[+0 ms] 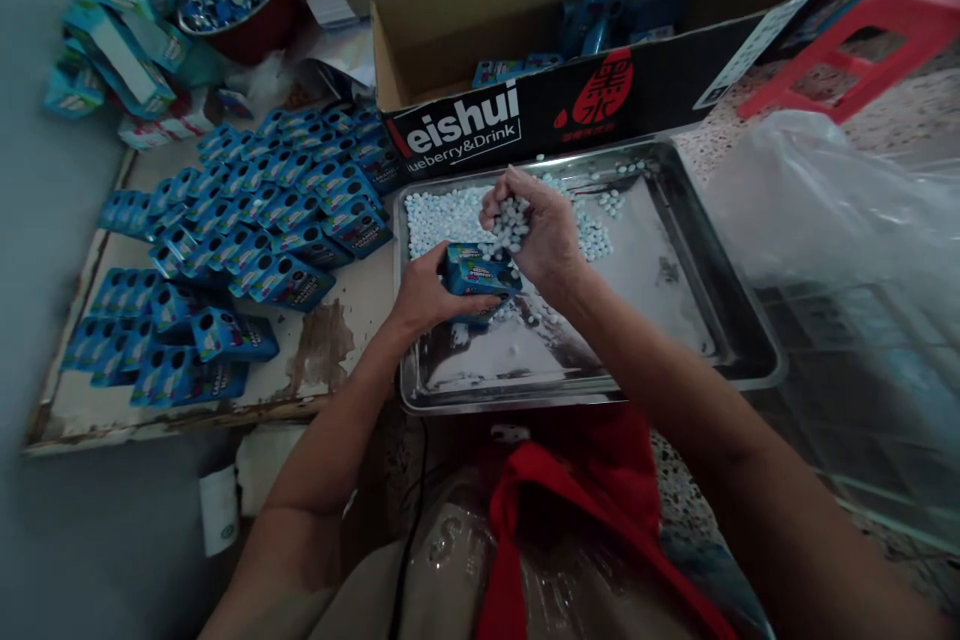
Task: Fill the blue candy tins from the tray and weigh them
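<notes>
My left hand [435, 295] is closed around a small blue candy box [484, 275], held tilted over the left part of a metal tray [517, 398]. Just above that box is my right hand [544, 230], its fingers curled round a handful of pale round candies [511, 222]. Some of these candies are at the near edge of the handful, over the box. More loose candies [442, 220] lie spread along the far left of the tray. White powder coats much of the tray's floor.
Rows of blue boxes [262, 210] stand on the worn board to the left. A large cardboard carton [540, 110] with blue boxes inside sits behind the tray. Beyond the boxes is a red bowl [259, 30]. At right are a pink stool [862, 40] and clear plastic [825, 190].
</notes>
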### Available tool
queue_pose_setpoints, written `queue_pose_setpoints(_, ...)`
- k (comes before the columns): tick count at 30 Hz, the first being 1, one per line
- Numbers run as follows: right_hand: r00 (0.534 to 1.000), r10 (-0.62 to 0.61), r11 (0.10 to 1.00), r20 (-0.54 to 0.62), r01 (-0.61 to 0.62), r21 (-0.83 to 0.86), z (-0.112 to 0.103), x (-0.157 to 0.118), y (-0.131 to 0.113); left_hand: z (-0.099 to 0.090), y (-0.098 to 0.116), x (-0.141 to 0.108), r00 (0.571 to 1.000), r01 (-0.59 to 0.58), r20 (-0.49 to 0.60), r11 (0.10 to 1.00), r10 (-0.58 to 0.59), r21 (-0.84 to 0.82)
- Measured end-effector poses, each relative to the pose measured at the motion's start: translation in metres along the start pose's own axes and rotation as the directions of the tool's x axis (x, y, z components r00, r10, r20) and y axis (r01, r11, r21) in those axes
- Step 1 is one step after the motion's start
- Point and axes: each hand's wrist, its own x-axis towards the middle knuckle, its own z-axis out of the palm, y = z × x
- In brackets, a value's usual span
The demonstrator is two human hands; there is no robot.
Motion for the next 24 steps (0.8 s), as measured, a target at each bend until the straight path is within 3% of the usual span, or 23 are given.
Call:
queue_pose_setpoints(6, 0.998, -0.055, 0.997, 0.011, 0.055, -0.056, 0.003, -0.008, -0.008, -0.002, 0.002, 0.001, 1.0, -0.025, 0.001, 1.0, 0.025, -0.011)
queue_pose_setpoints(10, 0.987, -0.134, 0.964, 0.093, 0.151, -0.219, 0.004, -0.016, -0.011, -0.001, -0.001, 0.002, 0.998, -0.051, -0.025, 0.999, 0.051, -0.002)
queue_pose_setpoints(14, 0.976, -0.131, 0.827, 0.173, 0.203, -0.525, -0.005, -0.02, -0.011, 0.0, -0.005, 0.006, 0.991, -0.109, -0.069, 0.993, 0.111, 0.032)
queue_pose_setpoints(17, 0.982, -0.151, 0.709, 0.113, 0.187, -0.68, -0.039, -0.013, -0.017, -0.004, -0.011, 0.005, 0.977, -0.131, -0.159, 0.987, 0.144, 0.092)
queue_pose_setpoints(19, 0.985, -0.163, 0.579, 0.055, 0.141, -0.803, -0.078, -0.009, -0.023, -0.011, -0.018, 0.001, 0.966, -0.146, -0.195, 0.982, 0.168, 0.124)
queue_pose_setpoints(22, 0.991, -0.111, 0.132, 0.071, 0.086, -0.988, -0.141, -0.013, -0.031, -0.024, -0.03, -0.01, 0.969, -0.191, -0.151, 0.981, 0.195, 0.041)
queue_pose_setpoints(24, 0.988, 0.017, -0.144, 0.154, 0.154, -0.977, -0.169, -0.02, -0.031, -0.03, -0.036, -0.016, 0.97, -0.225, -0.108, 0.972, 0.216, -0.073)
